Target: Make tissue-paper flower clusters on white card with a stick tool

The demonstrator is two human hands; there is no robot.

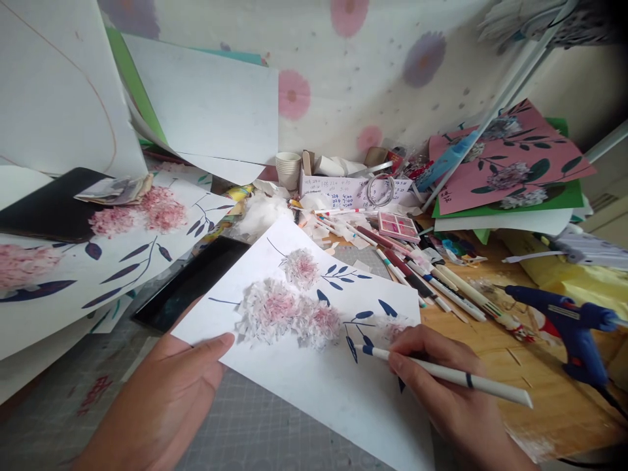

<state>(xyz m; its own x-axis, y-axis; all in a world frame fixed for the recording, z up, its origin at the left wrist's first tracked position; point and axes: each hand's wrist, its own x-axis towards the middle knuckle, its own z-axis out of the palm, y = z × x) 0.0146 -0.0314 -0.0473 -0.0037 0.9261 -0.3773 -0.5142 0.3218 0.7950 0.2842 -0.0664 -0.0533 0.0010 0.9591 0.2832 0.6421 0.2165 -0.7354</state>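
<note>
My left hand (184, 373) grips the left corner of a white sheet of paper (314, 386), thumb on top and fingers beneath. The sheet is tilted above a grey cutting mat (245, 432). Fluffy white and pink paper flowers (287, 311) stand out from it, with dark blue stems and leaves (363, 315) drawn around them. In my right hand (441, 379) is a white marker pen (456, 375) with a dark blue band. Its tip is at a dark leaf outline right of the flowers. Another pink flower is partly hidden behind my right hand.
At left, a similar flower sheet (147, 261) lies under a dark flat case (44, 203). Loose markers (417, 275) crowd the back, near paper cups (288, 171) and cotton fluff (260, 212). A blue glue gun (579, 327) lies at right, below a pink flower sheet (510, 157).
</note>
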